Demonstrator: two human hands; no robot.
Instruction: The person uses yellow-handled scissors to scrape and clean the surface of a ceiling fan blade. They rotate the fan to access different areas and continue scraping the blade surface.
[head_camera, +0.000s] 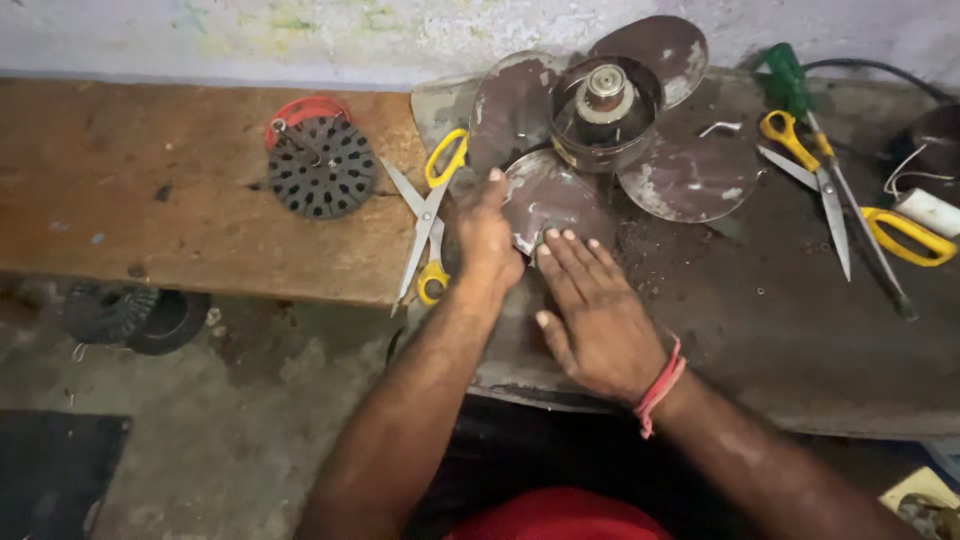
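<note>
A dusty brown fan blade assembly (600, 130) with a metal hub lies on the dark worktop (800, 330). My left hand (487, 238) grips the near blade's left edge, thumb on top. My right hand (592, 315), a red thread around its wrist, lies flat on the worktop with its fingertips touching the near blade's lower edge. Something small sits under those fingertips, too hidden to name.
Yellow-handled scissors (428, 215) lie just left of my left hand. A black perforated round cover (322, 167) with a red ring rests on the wooden bench (150, 200). Another pair of yellow scissors (815, 170), a green-handled screwdriver (795, 85) and wires lie at right.
</note>
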